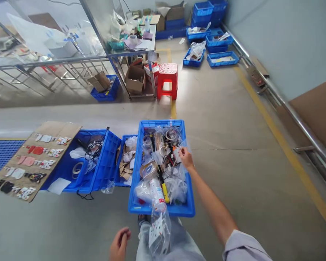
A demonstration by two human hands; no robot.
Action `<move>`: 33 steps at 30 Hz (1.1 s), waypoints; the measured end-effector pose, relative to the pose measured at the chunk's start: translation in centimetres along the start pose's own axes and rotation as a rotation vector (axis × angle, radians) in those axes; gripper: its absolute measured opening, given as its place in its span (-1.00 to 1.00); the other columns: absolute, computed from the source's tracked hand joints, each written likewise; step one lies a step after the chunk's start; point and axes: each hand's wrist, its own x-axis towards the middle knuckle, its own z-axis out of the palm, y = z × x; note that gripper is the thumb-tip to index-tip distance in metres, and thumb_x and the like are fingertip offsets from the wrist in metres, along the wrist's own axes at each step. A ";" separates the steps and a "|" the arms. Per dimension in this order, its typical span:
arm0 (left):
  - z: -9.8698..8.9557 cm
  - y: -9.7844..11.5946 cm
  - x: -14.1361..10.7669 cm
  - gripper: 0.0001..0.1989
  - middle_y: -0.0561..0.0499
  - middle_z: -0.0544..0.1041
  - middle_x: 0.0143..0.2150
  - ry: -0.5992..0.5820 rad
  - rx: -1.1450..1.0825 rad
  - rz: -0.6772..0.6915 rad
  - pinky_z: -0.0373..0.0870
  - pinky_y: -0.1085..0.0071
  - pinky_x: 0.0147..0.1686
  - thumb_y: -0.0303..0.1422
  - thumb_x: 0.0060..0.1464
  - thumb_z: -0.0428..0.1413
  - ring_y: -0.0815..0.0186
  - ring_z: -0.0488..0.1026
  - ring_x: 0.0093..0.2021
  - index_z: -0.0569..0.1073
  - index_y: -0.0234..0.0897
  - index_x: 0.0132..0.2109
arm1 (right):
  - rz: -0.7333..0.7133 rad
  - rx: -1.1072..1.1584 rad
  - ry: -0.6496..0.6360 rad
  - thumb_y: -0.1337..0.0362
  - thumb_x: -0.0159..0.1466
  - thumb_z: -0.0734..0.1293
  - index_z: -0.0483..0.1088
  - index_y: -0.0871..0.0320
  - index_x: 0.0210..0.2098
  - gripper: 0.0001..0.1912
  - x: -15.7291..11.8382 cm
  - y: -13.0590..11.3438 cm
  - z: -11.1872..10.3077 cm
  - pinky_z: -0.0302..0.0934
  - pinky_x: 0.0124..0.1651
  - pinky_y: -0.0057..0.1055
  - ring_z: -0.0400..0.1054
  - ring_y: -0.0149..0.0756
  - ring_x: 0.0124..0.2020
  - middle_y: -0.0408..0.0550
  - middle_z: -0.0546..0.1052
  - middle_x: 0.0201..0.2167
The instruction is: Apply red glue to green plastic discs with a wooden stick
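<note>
A blue plastic crate (190, 203) full of mixed items stands before me. At its right rim, my right hand (185, 157) is closed in a pinch on a clear plastic bag (188, 145). Near that hand lie rolls of tape (171, 135) and crumpled bags. A yellow-handled tool (165, 193) and a white spray can (156, 190) lie in the front half. A clear bag with a white printed item (157, 232) hangs over the front rim. Below and left of the crate, my left hand (120, 243) is loosely closed in the air, with nothing visible in it.
Left are a smaller blue bin (122, 139), a large blue crate (108, 165) with cables, and a cardboard sample board (47, 139). Ahead stand a red stool (167, 78) and a metal workbench (136, 52). A metal rail (290, 112) runs along the right wall.
</note>
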 end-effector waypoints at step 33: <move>8.9 21.8 -13.3 -0.52 0.01 0.70 -0.32 -0.740 -0.478 0.162 0.52 0.61 -0.31 -0.17 -0.34 0.58 0.35 0.63 -0.30 0.61 -0.21 -0.27 | -0.569 0.642 0.343 0.26 0.34 0.47 0.51 0.07 -0.22 -0.93 -40.2 -12.6 -22.0 0.53 -0.25 -0.36 0.56 -0.37 -0.39 -0.12 0.69 -0.29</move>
